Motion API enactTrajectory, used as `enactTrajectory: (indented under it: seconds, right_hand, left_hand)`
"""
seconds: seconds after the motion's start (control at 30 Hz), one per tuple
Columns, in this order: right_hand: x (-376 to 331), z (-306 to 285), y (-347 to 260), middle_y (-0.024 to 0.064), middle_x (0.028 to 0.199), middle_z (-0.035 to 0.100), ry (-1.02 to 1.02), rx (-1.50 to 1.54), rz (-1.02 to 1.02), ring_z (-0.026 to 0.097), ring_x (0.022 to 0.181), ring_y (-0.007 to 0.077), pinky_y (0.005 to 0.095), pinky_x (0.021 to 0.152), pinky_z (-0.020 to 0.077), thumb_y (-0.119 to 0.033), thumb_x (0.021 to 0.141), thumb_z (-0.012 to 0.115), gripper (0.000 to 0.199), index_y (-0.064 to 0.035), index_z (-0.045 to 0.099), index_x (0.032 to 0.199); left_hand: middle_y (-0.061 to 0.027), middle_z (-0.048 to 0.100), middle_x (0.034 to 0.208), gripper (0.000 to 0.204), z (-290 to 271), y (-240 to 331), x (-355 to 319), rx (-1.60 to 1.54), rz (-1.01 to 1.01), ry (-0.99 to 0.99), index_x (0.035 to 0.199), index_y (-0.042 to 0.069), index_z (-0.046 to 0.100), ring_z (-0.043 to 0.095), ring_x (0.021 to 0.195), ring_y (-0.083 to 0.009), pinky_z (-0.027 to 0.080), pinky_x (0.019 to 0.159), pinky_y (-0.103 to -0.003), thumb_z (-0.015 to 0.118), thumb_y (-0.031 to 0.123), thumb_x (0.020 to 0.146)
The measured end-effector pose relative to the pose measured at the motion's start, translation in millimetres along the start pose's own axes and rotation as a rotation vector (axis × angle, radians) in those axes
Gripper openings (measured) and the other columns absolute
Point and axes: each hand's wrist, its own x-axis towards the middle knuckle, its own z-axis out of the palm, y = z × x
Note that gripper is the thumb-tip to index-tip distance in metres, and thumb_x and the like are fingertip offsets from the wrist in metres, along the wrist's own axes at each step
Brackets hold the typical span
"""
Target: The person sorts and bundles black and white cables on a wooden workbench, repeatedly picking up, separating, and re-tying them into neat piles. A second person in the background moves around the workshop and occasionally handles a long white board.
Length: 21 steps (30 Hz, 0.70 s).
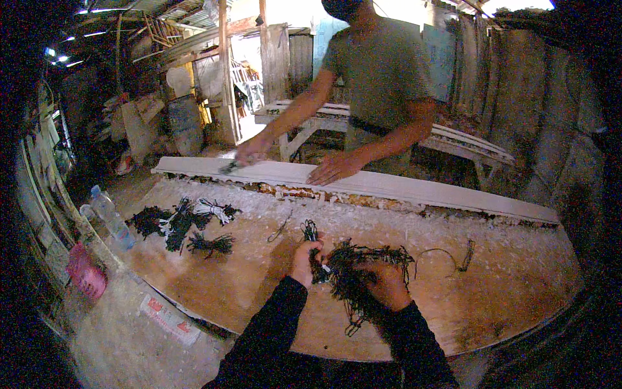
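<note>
Fingers wrapped round it, my left hand [303, 262] holds a bundle of looped dark cords [311, 231] upright over the wooden tabletop [253, 298]. Loops stick out above the fist and dark ends hang below. Right beside it, my right hand [387, 286] is closed in a larger tangle of dark cords [353, 288], its fingertips partly hidden among the strands. Further left on the table lie several tied bundles of dark cord [178, 223], with a white cord bundle [210, 209] among them. A loose strand [466, 256] lies to the right.
Across the table a person [382, 78] bends over a long white board [363, 180], one hand flat on it, the other holding a small tool. A clear plastic bottle [111, 217] and a pink bag [86, 272] are at left. Behind stands a wooden bench [466, 139].
</note>
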Motion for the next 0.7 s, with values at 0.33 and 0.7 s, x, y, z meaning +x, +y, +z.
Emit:
enactTrajectory:
  seconds: [0.33,0.7]
  right_hand:
    - [-5,1,-8,0.0092,0.109,0.053,-0.317,-0.089,-0.142,0.052,0.099,0.0295,0.0496,0.088,0.0348,-0.008,0.067,0.064,0.030,-0.0217,0.064,0.094]
    - [1,-6,-11,0.0094,0.082,0.060,0.183,0.224,-0.076,0.058,0.078,0.0254,0.0342,0.072,0.0454,-0.010,0.071,0.066,0.016,-0.0070,0.061,0.086]
  left_hand:
    - [0.0023,0.042,0.063,0.023,-23,6,11,-0.298,-0.121,-0.064,0.099,0.007,0.050,0.034,0.046,-0.0069,0.029,0.041,-0.023,0.046,0.011,0.077]
    - [0.0017,0.041,0.063,0.023,-10,11,0,-0.238,-0.126,-0.112,0.100,0.005,0.049,0.034,0.045,-0.0075,0.031,0.044,-0.023,0.046,0.011,0.078]
